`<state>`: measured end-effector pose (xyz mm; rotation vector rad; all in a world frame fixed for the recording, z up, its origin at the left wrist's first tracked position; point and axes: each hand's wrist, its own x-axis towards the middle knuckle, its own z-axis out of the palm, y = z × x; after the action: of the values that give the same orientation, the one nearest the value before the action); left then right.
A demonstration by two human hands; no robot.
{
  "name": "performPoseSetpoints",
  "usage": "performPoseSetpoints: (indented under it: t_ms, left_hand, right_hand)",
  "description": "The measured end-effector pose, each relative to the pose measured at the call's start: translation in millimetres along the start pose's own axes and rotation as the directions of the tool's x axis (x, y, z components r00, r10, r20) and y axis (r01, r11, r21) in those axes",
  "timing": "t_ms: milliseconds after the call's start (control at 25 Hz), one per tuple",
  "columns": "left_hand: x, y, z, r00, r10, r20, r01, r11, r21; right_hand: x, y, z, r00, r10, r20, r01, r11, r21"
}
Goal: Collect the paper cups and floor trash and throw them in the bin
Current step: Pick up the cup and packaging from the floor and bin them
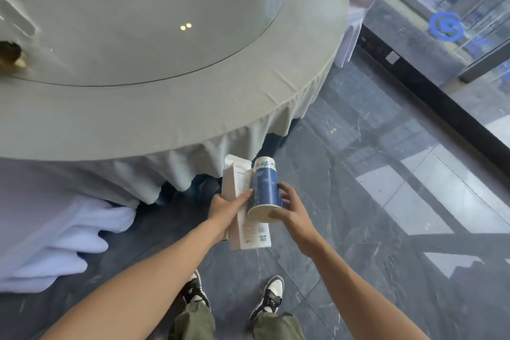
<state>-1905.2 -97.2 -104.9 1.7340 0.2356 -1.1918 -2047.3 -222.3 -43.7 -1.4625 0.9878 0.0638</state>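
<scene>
A stack of blue paper cups [266, 188] lies tilted in front of me, its open rim toward me. My right hand [289, 208] grips it at the rim end. My left hand [227, 207] holds a flat white carton box [242, 226] against the cups, thumb across its face. Both hands hang above the dark floor, just off the table's edge. No bin is in view.
A round table [154, 107] with a grey skirted cloth and a glass turntable fills the upper left. A white cloth-covered chair [55, 234] stands at the left. Dark marble floor [358, 229] spreads to the right, up to a glass wall [441, 36]. A small orange speck [333, 131] lies on the floor.
</scene>
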Motion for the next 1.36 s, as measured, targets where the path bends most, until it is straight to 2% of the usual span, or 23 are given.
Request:
performPoseSetpoints:
  t_ms: [240, 320, 440, 640, 800, 1000, 1360]
  left_hand:
    - [50.5, -42.2, -66.1, 0.993, -0.066, -0.096, 0.069, 0.997, 0.025]
    - [71.7, -58.4, -77.7, 0.989, -0.086, -0.121, 0.091, 0.995, 0.037]
    - [111.1, -82.8, -87.4, 0.984, -0.080, -0.156, 0.089, 0.995, 0.050]
    - [183.2, -134.7, -83.2, 0.962, -0.052, -0.269, 0.061, 0.998, 0.027]
    - [215.3, -165.0, -71.4, 0.958, -0.056, -0.283, 0.064, 0.998, 0.019]
    - [237.8, -184.8, -70.1, 0.957, -0.043, -0.288, 0.049, 0.999, 0.015]
    - [238.5, -189.4, -76.6, 0.963, -0.038, -0.267, 0.023, 0.998, -0.060]
  right_hand:
    - [47.8, 41.3, 82.3, 0.995, -0.035, -0.090, 0.007, 0.956, -0.293]
    - [69.3, 64.1, 90.3, 0.983, 0.030, -0.180, -0.078, 0.962, -0.263]
    - [110.6, 107.4, 85.7, 0.927, 0.228, -0.299, -0.294, 0.935, -0.198]
    - [180.5, 174.9, 67.6, 0.860, 0.343, -0.379, -0.422, 0.894, -0.149]
    - [221.2, 216.6, 71.0, 0.859, 0.389, -0.334, -0.461, 0.871, -0.173]
    - [262.3, 236.8, 101.0, 0.887, 0.345, -0.308, -0.416, 0.885, -0.207]
    - [284.7, 268.0, 115.7, 0.927, 0.333, -0.174, -0.374, 0.862, -0.342]
